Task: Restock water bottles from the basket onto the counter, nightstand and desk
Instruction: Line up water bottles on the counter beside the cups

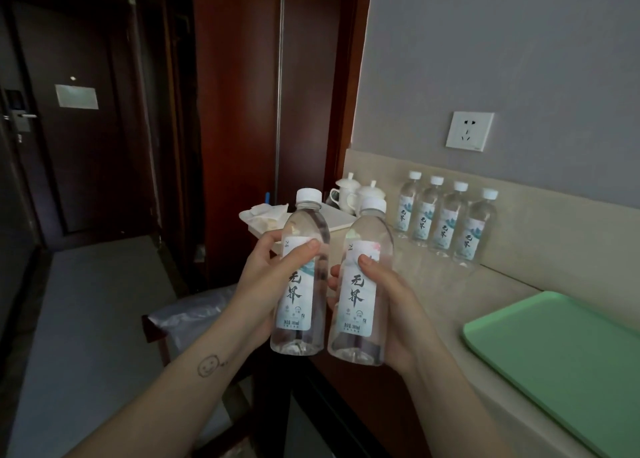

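My left hand (pixel 266 277) grips a clear water bottle (pixel 301 281) with a white cap and a pale label. My right hand (pixel 388 305) grips a second, matching water bottle (pixel 362 291). Both bottles are upright, side by side, held in the air in front of the counter's near-left edge. Several more bottles (pixel 446 220) stand in a row on the beige counter (pixel 450 287) against its backsplash. The basket is not in view.
A green tray (pixel 561 357) lies on the counter at the right. White lidded cups (pixel 349 194) and a white tray with tissues (pixel 266 215) sit at the counter's far left. A wall socket (pixel 469 131) is above. A plastic-lined bin (pixel 194 319) stands on the floor, left.
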